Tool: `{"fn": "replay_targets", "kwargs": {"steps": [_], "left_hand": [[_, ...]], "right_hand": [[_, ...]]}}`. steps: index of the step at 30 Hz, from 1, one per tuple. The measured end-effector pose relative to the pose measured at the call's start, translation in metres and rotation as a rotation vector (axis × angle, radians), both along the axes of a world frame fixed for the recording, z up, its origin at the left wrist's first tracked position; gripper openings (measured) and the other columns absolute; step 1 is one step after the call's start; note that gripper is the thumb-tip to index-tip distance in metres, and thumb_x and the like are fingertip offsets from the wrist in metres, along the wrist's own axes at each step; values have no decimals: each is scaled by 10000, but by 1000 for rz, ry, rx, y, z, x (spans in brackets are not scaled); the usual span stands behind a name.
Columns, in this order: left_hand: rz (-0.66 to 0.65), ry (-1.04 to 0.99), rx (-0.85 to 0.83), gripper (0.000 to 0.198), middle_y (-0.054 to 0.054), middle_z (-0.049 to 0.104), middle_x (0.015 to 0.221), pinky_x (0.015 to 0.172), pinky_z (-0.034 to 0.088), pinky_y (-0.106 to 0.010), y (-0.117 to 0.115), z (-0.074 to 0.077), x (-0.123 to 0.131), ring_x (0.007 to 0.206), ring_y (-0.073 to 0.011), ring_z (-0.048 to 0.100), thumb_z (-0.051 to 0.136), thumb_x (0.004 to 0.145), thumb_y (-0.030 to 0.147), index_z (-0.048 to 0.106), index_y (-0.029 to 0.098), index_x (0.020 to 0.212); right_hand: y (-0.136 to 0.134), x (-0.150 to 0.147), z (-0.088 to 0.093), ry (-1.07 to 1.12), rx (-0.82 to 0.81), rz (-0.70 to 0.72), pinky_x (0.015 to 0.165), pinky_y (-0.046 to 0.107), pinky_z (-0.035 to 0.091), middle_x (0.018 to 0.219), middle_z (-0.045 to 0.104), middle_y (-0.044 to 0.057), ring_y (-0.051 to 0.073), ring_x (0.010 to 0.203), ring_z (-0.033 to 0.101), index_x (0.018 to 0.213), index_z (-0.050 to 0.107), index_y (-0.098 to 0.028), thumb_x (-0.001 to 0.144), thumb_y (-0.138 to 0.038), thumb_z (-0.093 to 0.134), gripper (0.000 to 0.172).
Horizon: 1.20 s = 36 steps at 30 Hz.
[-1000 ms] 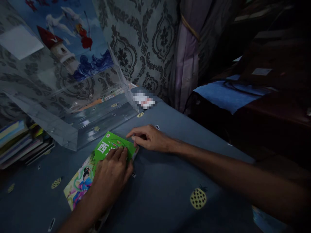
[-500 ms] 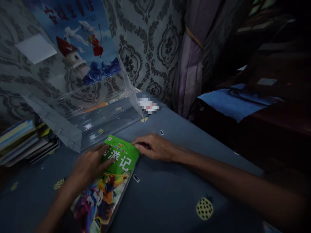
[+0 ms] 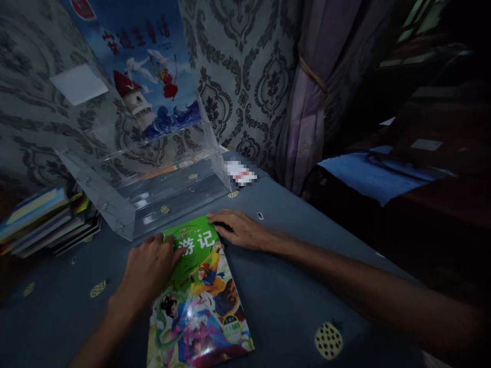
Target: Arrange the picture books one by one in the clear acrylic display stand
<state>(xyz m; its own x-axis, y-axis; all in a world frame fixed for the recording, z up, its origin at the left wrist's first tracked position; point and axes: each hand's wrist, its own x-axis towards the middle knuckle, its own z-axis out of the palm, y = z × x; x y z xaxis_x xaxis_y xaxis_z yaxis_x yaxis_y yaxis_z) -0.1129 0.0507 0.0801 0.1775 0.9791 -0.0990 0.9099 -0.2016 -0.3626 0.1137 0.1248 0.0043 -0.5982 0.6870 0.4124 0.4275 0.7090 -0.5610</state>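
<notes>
A children's book (image 3: 199,296) with a green top and bright cartoon figures lies flat on the blue cloth-covered table (image 3: 284,306). My left hand (image 3: 148,266) rests on its upper left corner, fingers stretched over the green title band. My right hand (image 3: 238,230) lies at the book's upper right corner, fingers loosely curled against the edge. Neither hand lifts the book. Just beyond it stands a clear acrylic box (image 3: 153,174), open toward me.
A blue storybook (image 3: 149,66) leans against the patterned wall behind the acrylic box. A stack of books (image 3: 42,220) sits at the left. A tied purple curtain (image 3: 310,97) hangs at the back. Dark furniture with a blue cloth (image 3: 376,174) stands to the right.
The book has turned and slid toward me, so more of its cover shows. My left hand moved from the cover's middle to its upper left corner. My right hand stayed at the top right corner.
</notes>
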Motion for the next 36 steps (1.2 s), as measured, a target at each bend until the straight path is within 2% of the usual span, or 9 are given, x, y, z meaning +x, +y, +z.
{"fn": "replay_targets", "kwargs": {"steps": [3, 6, 11, 15, 19, 24, 28, 36], "left_hand": [[-49, -87, 19, 274, -125, 680, 1119, 695, 539, -348, 2, -6, 4, 973, -288, 690, 468, 1000, 328, 667, 184, 1120], [-108, -209, 57, 304, -111, 652, 1258, 817, 559, -365, 10, -17, 4, 1064, -270, 669, 494, 990, 291, 626, 187, 1243], [-306, -379, 148, 347, -113, 638, 1325, 992, 516, -388, 22, -42, 0, 1175, -260, 628, 482, 971, 213, 611, 159, 1288], [-445, -498, 185, 392, -115, 613, 1371, 1050, 479, -438, 25, -53, 5, 1255, -259, 582, 408, 998, 226, 566, 149, 1349], [-483, -559, 158, 414, -123, 581, 1409, 1058, 462, -467, 27, -54, 10, 1291, -251, 553, 367, 1013, 219, 521, 162, 1393], [-490, -550, 142, 399, -106, 590, 1402, 1059, 445, -478, 31, -52, 12, 1281, -250, 560, 379, 1021, 236, 526, 205, 1390], [-497, -555, 140, 393, -97, 608, 1378, 1047, 453, -470, 32, -51, 12, 1253, -250, 575, 390, 1018, 239, 535, 211, 1382], [-510, -607, 140, 386, -101, 617, 1359, 1039, 462, -463, 34, -52, 11, 1222, -250, 587, 394, 1019, 264, 556, 209, 1364]], "right_hand": [[-3, -1, -5, 0, 17, -13, 1049, 446, 482, 1320, 655, 130, 245, 1225, 608, 1225, 645, -159, 932, -168, 532, 314], [-10, 2, -6, -25, 34, -13, 1096, 465, 446, 1383, 607, 146, 249, 1291, 561, 1274, 621, -149, 940, -184, 532, 347], [-19, 4, 1, -79, 38, 0, 1132, 476, 415, 1433, 559, 157, 255, 1355, 499, 1337, 587, -142, 984, -255, 491, 382], [-21, 4, 6, -99, 34, 5, 1147, 489, 397, 1450, 542, 158, 263, 1377, 474, 1394, 538, -139, 1001, -297, 468, 429], [-20, 3, 4, -98, 37, 4, 1142, 510, 401, 1466, 521, 169, 276, 1381, 470, 1410, 519, -127, 1003, -299, 466, 445], [-17, 5, -3, -54, 60, 10, 1121, 485, 434, 1446, 549, 146, 250, 1358, 498, 1405, 525, -173, 998, -292, 480, 427], [-14, 7, -8, -53, 64, 1, 1115, 474, 442, 1432, 562, 153, 251, 1350, 506, 1385, 543, -152, 996, -289, 486, 416], [-16, 7, -3, -65, 55, 1, 1112, 489, 443, 1436, 556, 156, 257, 1349, 509, 1393, 536, -149, 993, -274, 493, 421]]}}
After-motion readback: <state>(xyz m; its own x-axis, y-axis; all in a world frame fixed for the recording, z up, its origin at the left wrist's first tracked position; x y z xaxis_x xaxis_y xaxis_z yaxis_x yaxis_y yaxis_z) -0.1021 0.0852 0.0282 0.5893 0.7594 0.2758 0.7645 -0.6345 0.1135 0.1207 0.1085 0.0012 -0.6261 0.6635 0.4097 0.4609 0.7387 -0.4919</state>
